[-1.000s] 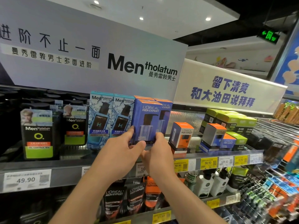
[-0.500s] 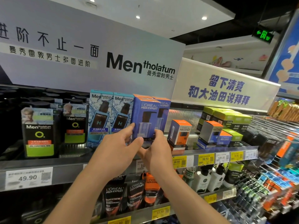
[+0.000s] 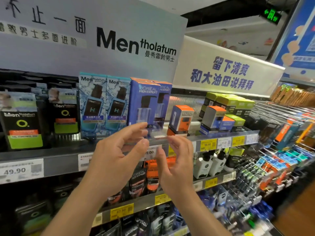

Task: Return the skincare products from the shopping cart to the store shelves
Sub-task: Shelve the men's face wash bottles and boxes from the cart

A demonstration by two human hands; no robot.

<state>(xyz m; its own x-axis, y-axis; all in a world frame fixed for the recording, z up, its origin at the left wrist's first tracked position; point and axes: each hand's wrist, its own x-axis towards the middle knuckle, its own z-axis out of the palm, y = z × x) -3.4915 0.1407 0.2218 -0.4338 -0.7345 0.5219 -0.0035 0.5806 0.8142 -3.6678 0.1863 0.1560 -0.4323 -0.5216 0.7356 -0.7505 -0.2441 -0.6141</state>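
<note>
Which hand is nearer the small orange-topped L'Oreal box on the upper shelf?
Right. The right hand is just below and slightly left of the small orange-topped L'Oreal box; the left hand is farther left, under the tall blue box.

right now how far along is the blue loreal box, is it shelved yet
Done: the blue box stands upright on the top shelf, beside the Mentholatum boxes. In hand: nothing; the left hand and right hand are open just in front of it, gripping nothing, the left fingertips near its lower edge. Left: the cart is out of view, so I can't tell what remains to return.
</note>
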